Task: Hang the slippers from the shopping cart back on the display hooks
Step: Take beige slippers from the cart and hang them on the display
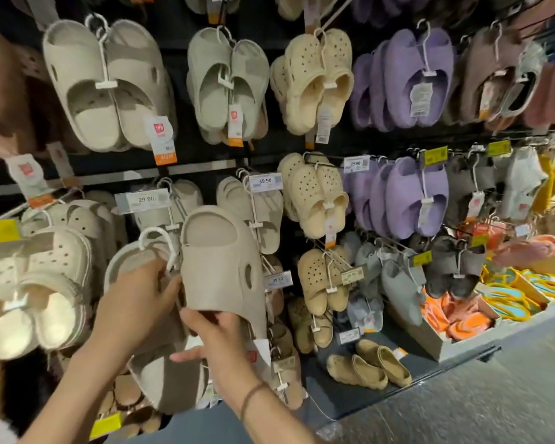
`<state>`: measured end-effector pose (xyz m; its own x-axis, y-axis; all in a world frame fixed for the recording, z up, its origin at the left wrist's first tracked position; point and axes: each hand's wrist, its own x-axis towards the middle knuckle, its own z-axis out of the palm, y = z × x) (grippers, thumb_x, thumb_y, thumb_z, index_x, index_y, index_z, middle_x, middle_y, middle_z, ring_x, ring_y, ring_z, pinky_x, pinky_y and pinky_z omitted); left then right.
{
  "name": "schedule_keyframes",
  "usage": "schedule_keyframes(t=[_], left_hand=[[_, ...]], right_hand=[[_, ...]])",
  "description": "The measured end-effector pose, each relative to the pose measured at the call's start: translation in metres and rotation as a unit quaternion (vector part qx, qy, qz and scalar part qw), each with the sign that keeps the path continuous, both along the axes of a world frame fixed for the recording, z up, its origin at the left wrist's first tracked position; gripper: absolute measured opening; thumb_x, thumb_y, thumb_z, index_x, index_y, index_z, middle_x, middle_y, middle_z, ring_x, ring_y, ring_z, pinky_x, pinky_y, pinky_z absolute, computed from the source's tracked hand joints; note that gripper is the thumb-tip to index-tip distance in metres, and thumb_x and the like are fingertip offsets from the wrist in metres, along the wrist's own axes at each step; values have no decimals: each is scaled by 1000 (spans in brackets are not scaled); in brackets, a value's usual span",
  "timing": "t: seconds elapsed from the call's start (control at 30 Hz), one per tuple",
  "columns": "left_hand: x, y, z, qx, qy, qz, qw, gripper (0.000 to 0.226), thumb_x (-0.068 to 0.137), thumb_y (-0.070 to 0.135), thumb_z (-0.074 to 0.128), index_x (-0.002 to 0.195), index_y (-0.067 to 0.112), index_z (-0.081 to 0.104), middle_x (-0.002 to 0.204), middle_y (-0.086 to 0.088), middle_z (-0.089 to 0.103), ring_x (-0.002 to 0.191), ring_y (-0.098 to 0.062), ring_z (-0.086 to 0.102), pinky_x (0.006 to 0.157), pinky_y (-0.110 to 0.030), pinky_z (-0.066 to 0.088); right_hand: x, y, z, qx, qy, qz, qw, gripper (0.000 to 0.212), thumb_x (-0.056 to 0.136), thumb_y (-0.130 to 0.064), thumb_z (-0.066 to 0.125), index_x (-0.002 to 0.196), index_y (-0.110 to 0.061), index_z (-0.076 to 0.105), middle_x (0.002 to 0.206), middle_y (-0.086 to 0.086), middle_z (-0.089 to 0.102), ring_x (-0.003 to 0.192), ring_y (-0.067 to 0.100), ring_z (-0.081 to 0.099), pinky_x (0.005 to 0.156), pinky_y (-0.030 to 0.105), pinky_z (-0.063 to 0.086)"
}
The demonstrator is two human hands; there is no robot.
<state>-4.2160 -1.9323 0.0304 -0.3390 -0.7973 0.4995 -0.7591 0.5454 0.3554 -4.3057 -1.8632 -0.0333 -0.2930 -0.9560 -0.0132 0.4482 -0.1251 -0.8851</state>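
Currently a beige slipper pair [220, 267] is held up in front of the display wall [205, 161], just below the 29.90 price tag [143, 200] and beside the 39.90 tag [265, 181]. The left hand [138, 302] is curled round the left slipper with fingertips near the white plastic hanger [161, 241]; the right hand [218, 334] grips the heel end of the right slipper from below, thumb on its edge. Both hands are closed on the pair, neither spread wide. The hanger's loop is seen free, not yet on any hook. The cart is not in view. The matching row is judged to be the one behind the pair, where similar beige slides [263, 213] hang; the hook tip itself is hidden by the slippers, so it cannot be told how near the loop is. For a clean hang, the loop should be kept upright and open toward the wall, the pair steadied from below, then slid onto the prong behind the price tag. Neighbouring tags could be snagged if the pair is tilted.
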Motion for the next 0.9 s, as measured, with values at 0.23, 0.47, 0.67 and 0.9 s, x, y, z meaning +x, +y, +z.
schedule_keyframes(t=[0.23,0.47,0.67,0.9], left_hand=[[-8,4,6,-82,-6,-10,997,27,91,35,48,72,18,57,61,1,57,61,-23,52,49,-29,32],[-45,-9,105,-335,-44,-5,941,47,88,47,35,109,14,62,99,-8,65,96,-30,58,54,-31,39],[-75,-59,166,-276,-60,-34,959,73,80,67,25,137,26,41,136,-4,45,128,-26,35,100,-48,30],[-131,-128,204,-165,-60,-126,976,78,78,66,53,143,32,29,155,1,16,140,-22,21,112,-38,19]], right_hand=[[-13,1,12,43,-79,-40,995,25,85,-19,64,101,-3,53,89,9,57,73,20,59,37,24,47],[-67,-25,126,-71,-123,-12,990,34,85,-27,61,107,-1,55,77,8,54,63,16,52,34,19,39],[-131,-63,195,-134,-166,-13,977,16,90,-22,55,86,-6,52,70,5,48,56,12,49,31,12,38],[-198,-133,236,-131,-285,-22,949,15,91,-15,55,101,-4,52,82,9,49,59,11,49,32,14,43]])
